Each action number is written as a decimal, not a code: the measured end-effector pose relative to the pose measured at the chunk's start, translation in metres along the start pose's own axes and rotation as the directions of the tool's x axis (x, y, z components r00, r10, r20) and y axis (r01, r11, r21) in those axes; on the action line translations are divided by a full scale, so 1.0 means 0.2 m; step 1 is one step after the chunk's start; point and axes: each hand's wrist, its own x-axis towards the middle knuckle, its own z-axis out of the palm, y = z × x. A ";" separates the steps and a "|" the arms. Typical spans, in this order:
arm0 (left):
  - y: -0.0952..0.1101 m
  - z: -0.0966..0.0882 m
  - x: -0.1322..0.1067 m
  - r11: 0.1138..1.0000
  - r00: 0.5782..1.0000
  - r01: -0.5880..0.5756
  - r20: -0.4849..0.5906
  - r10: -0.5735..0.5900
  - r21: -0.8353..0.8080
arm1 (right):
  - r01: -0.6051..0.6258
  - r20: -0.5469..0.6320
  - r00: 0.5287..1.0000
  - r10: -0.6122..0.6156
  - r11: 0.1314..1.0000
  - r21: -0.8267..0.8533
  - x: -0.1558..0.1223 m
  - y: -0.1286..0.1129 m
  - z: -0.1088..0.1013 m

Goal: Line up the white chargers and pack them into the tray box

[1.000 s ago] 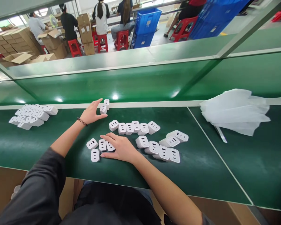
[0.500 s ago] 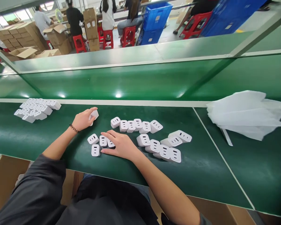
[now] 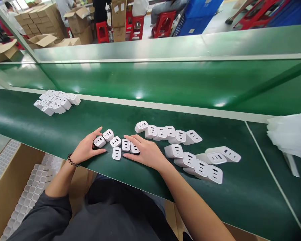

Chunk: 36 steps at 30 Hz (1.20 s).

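Observation:
White wall chargers with dark port slots sit on the green belt (image 3: 95, 110). My left hand (image 3: 86, 149) curves around the left end of a small group, thumb and fingers apart, with one charger (image 3: 99, 141) between them. Right beside that one is another charger (image 3: 108, 135). Over the group's right end lies my right hand (image 3: 149, 152), fingers and thumb spread on either side of a charger (image 3: 125, 145) and a partly covered charger (image 3: 134, 147). A single charger (image 3: 116, 153) stands just in front, between both hands.
Behind my right hand runs a row of chargers (image 3: 161, 133); more chargers (image 3: 200, 168) lie to its right. A denser cluster (image 3: 57, 100) stands far left. White sheets (image 3: 291, 135) lie at the right. Below left is a carton (image 3: 13, 170) with packed trays. People sit beyond the belt.
My left hand has come nearer and down to the small group, letting go of the charger it held. My right hand stays by the group. The view has shifted left.

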 end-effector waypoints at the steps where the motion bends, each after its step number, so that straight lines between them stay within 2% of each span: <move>1: -0.01 0.01 -0.01 0.999 1.000 -0.002 -0.004 0.002 -0.042 | -0.001 0.002 1.000 0.001 1.000 -0.001 0.00 0.00 0.00; 4: -0.03 0.03 -0.04 0.991 0.999 0.002 -0.042 -0.007 -0.134 | 0.001 0.004 1.000 -0.001 1.000 0.004 0.00 0.00 0.00; 7: -0.04 0.04 -0.05 0.988 0.998 0.010 -0.065 -0.020 -0.151 | 0.003 0.000 1.000 -0.003 1.000 0.004 0.00 0.00 0.00; 10: -0.03 0.04 -0.05 0.993 0.995 0.015 -0.100 -0.027 -0.115 | 0.008 -0.006 1.000 -0.008 1.000 0.003 0.00 0.00 0.00; 15: -0.05 0.01 0.01 0.993 0.968 0.113 -0.230 -0.105 0.020 | 0.007 0.003 1.000 -0.007 1.000 0.008 0.00 0.00 0.00; 17: -0.05 -0.02 0.06 0.995 0.983 0.089 -0.162 -0.082 0.036 | 0.001 0.011 1.000 -0.001 1.000 0.008 0.00 0.00 0.00; 19: -0.04 -0.06 0.11 0.999 1.000 0.013 -0.017 -0.012 0.039 | -0.001 0.015 1.000 0.000 1.000 0.007 0.00 0.00 -0.01; 21: -0.03 -0.11 0.17 0.994 0.993 -0.086 0.092 0.079 0.070 | 0.007 -0.007 1.000 -0.007 1.000 -0.001 0.00 0.00 -0.01; 24: 0.00 -0.16 0.26 0.960 0.955 -0.256 0.183 0.233 0.113 | 0.041 -0.072 0.997 -0.042 0.999 -0.016 0.01 -0.01 -0.01; 27: 0.04 -0.16 0.35 0.891 0.854 -0.452 0.312 0.417 0.047 | 0.097 -0.112 0.989 -0.096 0.995 0.001 0.01 -0.03 0.01; 30: 0.08 -0.10 0.40 0.813 0.766 -0.582 0.343 0.544 0.012 | 0.141 -0.134 0.982 -0.133 0.989 0.046 0.02 -0.07 0.04; 33: 0.09 -0.05 0.39 0.765 0.730 -0.643 0.324 0.602 0.028 | 0.148 -0.164 0.977 -0.136 0.987 0.068 0.02 -0.10 0.06; 36: 0.09 -0.03 0.35 0.750 0.734 -0.658 0.283 0.618 0.069 | 0.164 -0.215 0.965 -0.148 0.985 0.059 0.02 -0.11 0.07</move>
